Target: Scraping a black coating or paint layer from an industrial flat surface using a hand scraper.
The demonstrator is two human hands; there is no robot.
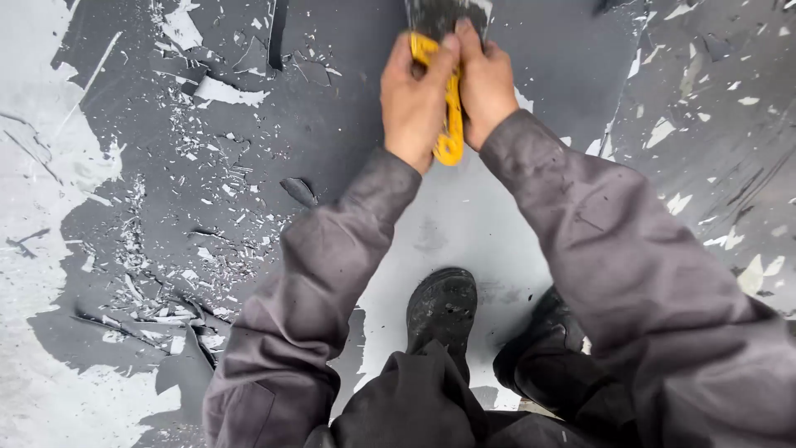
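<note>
Both hands grip one scraper (450,124) with a yellow handle and a wide dark blade (439,15) that points away from me at the top of the view. My left hand (414,99) wraps the handle from the left, thumb on top. My right hand (487,83) clasps it from the right, fingers pressed near the blade. The blade rests on a dark grey coating (332,108) on the floor. Behind the blade, toward me, a strip of paler bare floor (464,224) shows.
Loose grey chips and flakes (191,241) litter the floor at left and at right (705,108). A large pale bare patch (41,166) runs along the left edge. My dark boots (442,307) stand on the pale strip below my hands.
</note>
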